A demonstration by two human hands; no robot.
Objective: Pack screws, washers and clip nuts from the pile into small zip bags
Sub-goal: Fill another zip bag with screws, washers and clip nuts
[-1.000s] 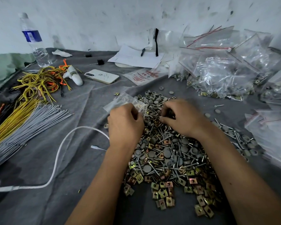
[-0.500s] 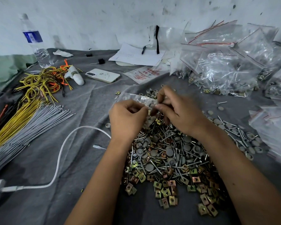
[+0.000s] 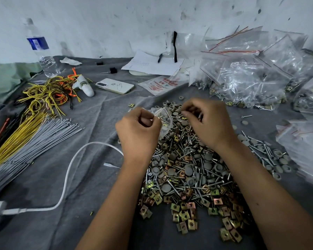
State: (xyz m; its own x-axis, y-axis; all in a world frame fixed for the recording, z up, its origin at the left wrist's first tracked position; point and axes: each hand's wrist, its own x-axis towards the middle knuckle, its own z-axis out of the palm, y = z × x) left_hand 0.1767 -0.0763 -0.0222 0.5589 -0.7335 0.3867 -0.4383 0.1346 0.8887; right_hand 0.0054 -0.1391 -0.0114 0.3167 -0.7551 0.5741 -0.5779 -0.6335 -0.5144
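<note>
Head view shows many filled bags (image 3: 251,83) done, a big pile (image 3: 188,170) left, left hand (image 3: 137,130) pinching a small bag (image 3: 163,120), right hand (image 3: 209,121) maybe pinching parts.

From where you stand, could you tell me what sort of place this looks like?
Probably an informal packing bench for small hardware: a pile of screws, washers and clip nuts on a grey cloth, filled zip bags heaped at the right, bundled wires at the left.

Bare grey cloth (image 3: 90,177) lies left of the pile (image 3: 188,174); bagged stock (image 3: 251,82) crowds the right.
</note>
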